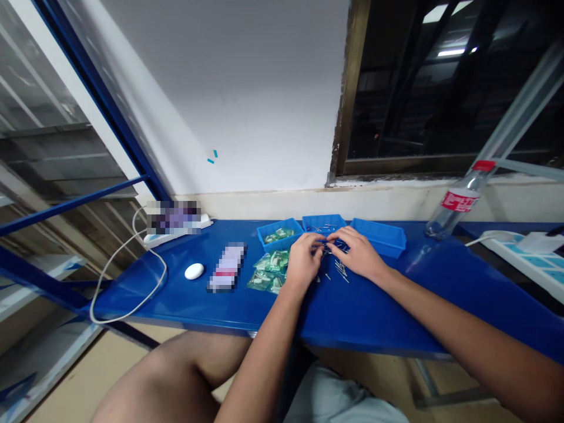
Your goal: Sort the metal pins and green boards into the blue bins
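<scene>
My left hand [304, 258] and my right hand [358, 251] meet over the blue table [352, 311], fingertips pinched together on small metal pins [325, 248]. More loose metal pins [341, 269] lie on the table just under the right hand. A pile of small green packets [268, 271] sits immediately left of my left hand. Beyond the hands stand three blue trays: the left one [278, 232] holds green packets, the middle one [324, 223] holds small metal parts, and the contents of the right one [381, 235] are hidden.
A plastic bottle with a red cap [458, 202] stands at the back right. A white oval object [194, 271] and a power strip with a white cable [176, 232] lie at the left. Another white power strip [524, 258] is at the far right. A wall and window are behind.
</scene>
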A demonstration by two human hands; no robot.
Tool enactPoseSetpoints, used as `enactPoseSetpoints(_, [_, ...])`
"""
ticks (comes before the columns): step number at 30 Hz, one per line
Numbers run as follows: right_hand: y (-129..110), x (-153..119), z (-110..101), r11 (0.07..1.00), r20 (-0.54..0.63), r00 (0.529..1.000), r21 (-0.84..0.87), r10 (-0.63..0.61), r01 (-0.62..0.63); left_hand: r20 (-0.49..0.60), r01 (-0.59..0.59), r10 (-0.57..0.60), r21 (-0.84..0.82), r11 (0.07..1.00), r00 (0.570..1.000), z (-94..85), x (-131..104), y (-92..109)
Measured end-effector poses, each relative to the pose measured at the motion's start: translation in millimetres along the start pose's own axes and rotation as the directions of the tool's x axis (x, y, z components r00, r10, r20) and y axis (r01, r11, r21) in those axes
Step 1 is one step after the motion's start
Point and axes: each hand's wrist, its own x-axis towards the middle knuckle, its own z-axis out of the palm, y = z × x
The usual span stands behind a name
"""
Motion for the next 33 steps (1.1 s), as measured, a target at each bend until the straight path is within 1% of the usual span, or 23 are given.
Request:
enactPoseSetpoints(2, [-2,0,2,0.999,0.010,1.000,0.049,0.015,-0.015,-0.018,0.025,-0.026,-0.047,0.999,0.999,-0.4,1,3])
enactPoseSetpoints(4, [-3,-1,4,0.992,0.021,0.998,0.108,0.065,-0.067,-0.029,0.033,-0.035,-0.054,0.998,0.999,-1.3,1,4])
enactPoseSetpoints(7, [-3,-3,10,0.965,0.032,0.988,0.209,0.153,-0.156,-0.035,0.003,-0.004,-0.023,1.000,0.999,-2.7,2,5])
enactPoseSetpoints(11, [2,-5,16,0.923,0.027,0.972,0.309,0.232,-0.229,-0.010,-0.047,0.047,0.007,0.999,0.999,-2.9,2,6])
enactPoseSetpoints(17, [6,-6,21,0.892,0.035,0.958,0.356,0.285,-0.279,0.021,-0.106,0.106,0.042,0.993,0.994,-2.6,2,9])
enactPoseSetpoints(21, [5,-5,21,0.908,0.018,0.962,0.326,0.273,-0.264,0.059,-0.144,0.141,0.049,0.988,0.988,-2.1,1,9])
enactPoseSetpoints(23, [3,-4,19,0.931,0.005,0.970,0.278,0.244,-0.236,0.061,-0.126,0.122,0.062,0.990,0.991,-1.4,1,9])
enactPoseSetpoints(26, [-1,-2,14,0.967,-0.024,0.983,0.188,0.180,-0.172,0.033,-0.048,0.046,0.072,0.996,0.998,-0.9,0,10])
enactPoseSetpoints(29, [-4,-2,9,0.980,-0.052,0.987,0.140,0.150,-0.141,0.064,0.041,-0.045,0.062,0.997,0.997,-1.8,0,11])
enactPoseSetpoints(31, [-4,-2,8,0.982,-0.044,0.989,0.132,0.140,-0.133,0.092,0.077,-0.083,0.060,0.995,0.992,-2.7,0,10])
enactPoseSetpoints(33, [-3,-2,8,0.983,-0.016,0.992,0.140,0.123,-0.120,0.086,0.104,-0.108,0.054,0.993,0.990,-3.1,0,7])
